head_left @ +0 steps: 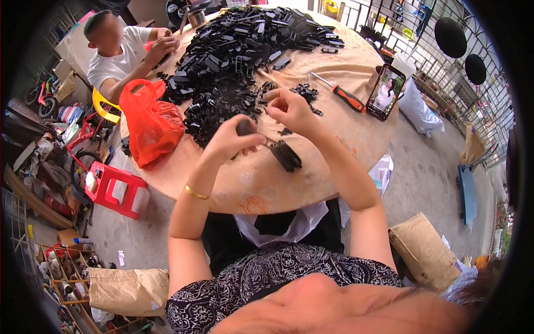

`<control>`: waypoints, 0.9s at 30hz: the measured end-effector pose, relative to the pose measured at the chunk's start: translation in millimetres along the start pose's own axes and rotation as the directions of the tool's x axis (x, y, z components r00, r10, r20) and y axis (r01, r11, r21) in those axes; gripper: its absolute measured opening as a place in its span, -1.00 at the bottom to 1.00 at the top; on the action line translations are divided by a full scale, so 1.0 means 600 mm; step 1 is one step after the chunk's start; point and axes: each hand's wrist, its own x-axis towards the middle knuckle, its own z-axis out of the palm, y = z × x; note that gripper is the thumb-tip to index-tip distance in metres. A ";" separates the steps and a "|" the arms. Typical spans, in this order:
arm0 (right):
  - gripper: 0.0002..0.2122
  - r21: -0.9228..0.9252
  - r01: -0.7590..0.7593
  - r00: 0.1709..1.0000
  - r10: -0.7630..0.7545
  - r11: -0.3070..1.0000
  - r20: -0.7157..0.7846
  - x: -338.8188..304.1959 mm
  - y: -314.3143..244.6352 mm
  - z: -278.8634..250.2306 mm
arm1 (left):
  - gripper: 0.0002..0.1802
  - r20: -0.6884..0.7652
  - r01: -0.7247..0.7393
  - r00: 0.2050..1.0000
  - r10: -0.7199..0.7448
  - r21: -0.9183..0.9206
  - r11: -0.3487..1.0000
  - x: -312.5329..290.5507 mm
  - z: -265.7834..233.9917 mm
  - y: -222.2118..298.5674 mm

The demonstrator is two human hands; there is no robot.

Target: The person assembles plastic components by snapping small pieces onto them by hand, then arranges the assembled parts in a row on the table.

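My left hand (233,138) is closed around a dark rounded plastic piece (245,127) above the near half of the round table. To its right, my right hand (290,113) is held in a pinch with the fingers curled; whatever is between the fingertips is too small to make out. Just below the hands, a few long black plastic parts (286,156) lie side by side on the tan cloth (267,186). Beyond them spreads a large heap of black plastic pieces (245,47), with smaller black parts (214,114) at its near side.
A red plastic bag (149,125) lies at the table's left. On the right are a screwdriver (347,97) and a propped phone (385,92). Across the left side, a co-worker (119,55) handles something dark. A red stool (115,189) and paper sacks (424,251) stand on the floor.
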 end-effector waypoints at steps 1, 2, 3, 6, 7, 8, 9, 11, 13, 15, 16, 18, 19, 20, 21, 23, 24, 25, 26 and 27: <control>-0.78 0.201 0.000 0.998 -0.011 0.980 0.054 -0.003 -0.002 0.004 | -0.68 -0.044 -0.028 0.999 0.023 -0.134 0.991 0.005 -0.008 -0.006; -0.78 0.202 0.006 0.998 -0.018 0.979 0.059 -0.006 -0.010 0.007 | -0.67 -0.099 -0.094 0.993 0.069 -0.279 0.956 0.007 -0.009 -0.010; -0.76 0.269 -0.005 0.997 -0.014 0.963 0.071 -0.012 -0.025 0.011 | -0.70 -0.102 -0.078 0.994 0.043 -0.362 0.929 0.012 -0.014 -0.015; -0.75 0.395 -0.022 0.995 -0.018 0.919 0.097 -0.022 -0.039 0.022 | -0.74 -0.098 -0.026 0.995 -0.033 -0.545 0.838 0.014 -0.016 -0.014; -0.76 0.326 0.006 0.996 -0.034 0.945 0.081 -0.024 -0.038 0.022 | -0.75 -0.079 0.014 0.993 -0.084 -0.642 0.767 0.013 -0.014 -0.009; -0.77 0.255 0.032 0.997 -0.051 0.966 0.066 -0.027 -0.038 0.023 | -0.75 -0.081 0.010 0.993 -0.081 -0.640 0.768 0.018 -0.019 -0.017; -0.82 0.274 0.088 0.996 -0.092 0.958 0.004 -0.028 -0.039 0.029 | -0.73 -0.024 0.018 0.999 -0.046 -0.673 0.740 0.020 -0.024 -0.022; -0.83 0.141 0.178 0.984 -0.174 0.974 -0.043 -0.030 -0.040 0.035 | -0.71 -0.009 0.030 0.999 -0.053 -0.716 0.698 0.022 -0.028 -0.033; -0.83 -0.005 0.323 0.942 -0.323 0.946 -0.088 -0.028 -0.040 0.039 | -0.71 -0.032 -0.004 0.999 -0.027 -0.704 0.710 0.026 -0.030 -0.044; -0.83 -0.089 0.361 0.925 -0.369 0.928 -0.090 -0.028 -0.035 0.039 | -0.71 -0.052 -0.035 0.999 -0.002 -0.693 0.720 0.026 -0.027 -0.044; -0.83 -0.173 0.394 0.906 -0.412 0.903 -0.091 -0.028 -0.033 0.040 | -0.70 -0.104 -0.078 0.995 0.014 -0.648 0.758 0.024 -0.021 -0.036; -0.82 -0.124 0.364 0.912 -0.380 0.923 -0.154 -0.031 -0.041 0.041 | -0.70 -0.158 -0.121 0.987 0.031 -0.598 0.793 0.024 -0.015 -0.035; -0.81 -0.071 0.336 0.914 -0.344 0.939 -0.215 -0.032 -0.044 0.043 | -0.70 -0.173 -0.149 0.983 0.059 -0.571 0.808 0.025 -0.015 -0.041; -0.81 -0.069 0.338 0.914 -0.345 0.939 -0.212 -0.031 -0.044 0.045 | -0.70 -0.187 -0.176 0.979 0.086 -0.543 0.821 0.025 -0.014 -0.044; -0.82 -0.136 0.370 0.909 -0.389 0.919 -0.149 -0.031 -0.042 0.044 | -0.70 -0.186 -0.176 0.979 0.087 -0.544 0.821 0.025 -0.010 -0.043; -0.82 -0.201 0.404 0.901 -0.426 0.892 -0.084 -0.032 -0.041 0.043 | -0.72 -0.234 -0.217 0.967 0.103 -0.536 0.816 0.026 0.000 -0.041; -0.83 -0.260 0.404 0.900 -0.432 0.877 -0.057 -0.032 -0.040 0.043 | -0.72 -0.235 -0.217 0.967 0.102 -0.536 0.816 0.025 0.001 -0.041; -0.84 -0.318 0.404 0.900 -0.435 0.858 -0.030 -0.033 -0.040 0.044 | -0.73 -0.260 -0.228 0.960 0.100 -0.525 0.820 0.024 0.003 -0.040; -0.84 -0.317 0.404 0.900 -0.435 0.858 -0.030 -0.035 -0.042 0.045 | -0.74 -0.285 -0.239 0.953 0.098 -0.514 0.824 0.024 0.004 -0.039; -0.86 -0.335 0.411 0.890 -0.452 0.848 -0.051 -0.038 -0.045 0.047 | -0.74 -0.286 -0.239 0.953 0.098 -0.514 0.824 0.024 0.004 -0.040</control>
